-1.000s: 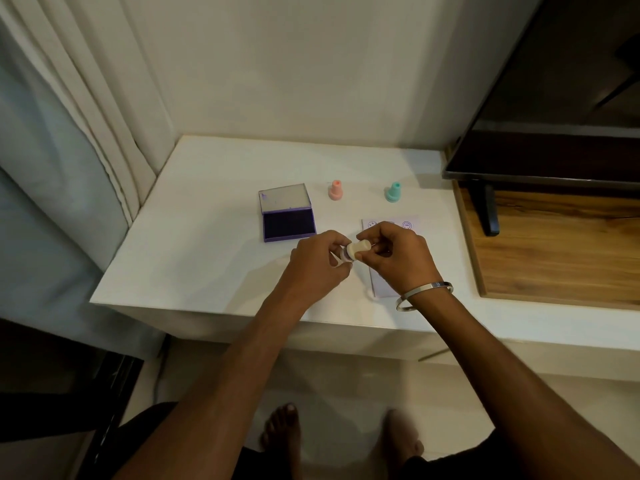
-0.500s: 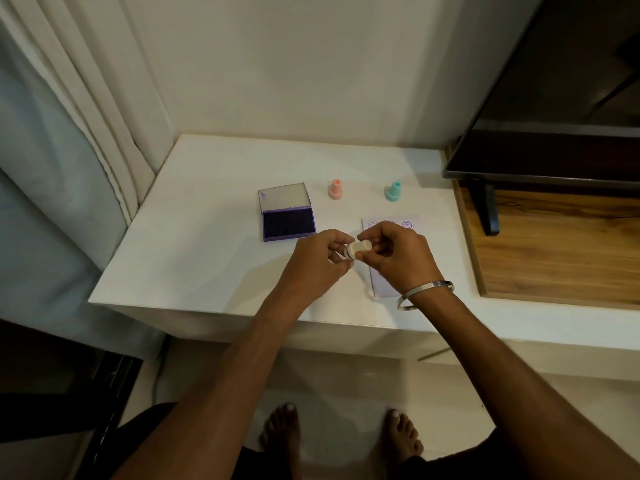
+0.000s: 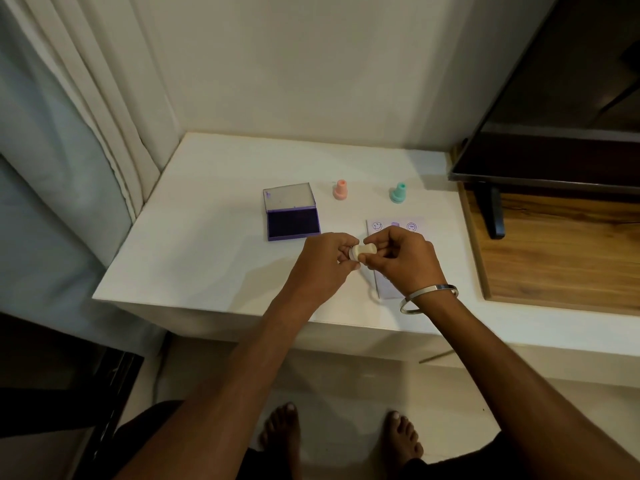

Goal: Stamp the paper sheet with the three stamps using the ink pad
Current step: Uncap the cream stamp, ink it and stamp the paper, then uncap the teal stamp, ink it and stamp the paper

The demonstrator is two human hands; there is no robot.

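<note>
Head view, one picture.

Counter point(image 3: 207, 244): white top, set in a corner against a pale wall, with a curtain point(image 3: 104, 98) at its left edge.

Ink pad point(image 3: 292, 212): purple case, lid open and folded back, dark pad facing up. It lies flat toward the back of the counter, left of centre and just beyond the left hand.

Pink stamp point(image 3: 340, 189): upright, near the back edge, just right of the ink pad.

Green stamp point(image 3: 398, 192): upright, near the back edge, right of the pink stamp and apart from it.

Paper sheet point(image 3: 394, 226): pale lilac, flat on the counter toward its right edge, largely covered by the right hand. Three stamped marks show along its far end, two of them round faces; the middle mark is too small to read.

Cream stamp point(image 3: 362, 252): held on its side above the counter, between both hands, over the left edge of the paper sheet.

Left hand point(image 3: 325, 263): fingers closed on the wider left end of the cream stamp.

Right hand point(image 3: 403, 259): fingers pinched on the narrower right end of the same stamp. A metal bangle point(image 3: 428, 298) sits on this wrist.

Television point(image 3: 554, 116): dark screen on a stand, on a wooden board point(image 3: 561, 251) at the right edge of the counter.

Bare feet point(image 3: 284, 431) on the floor below the front edge.
</note>
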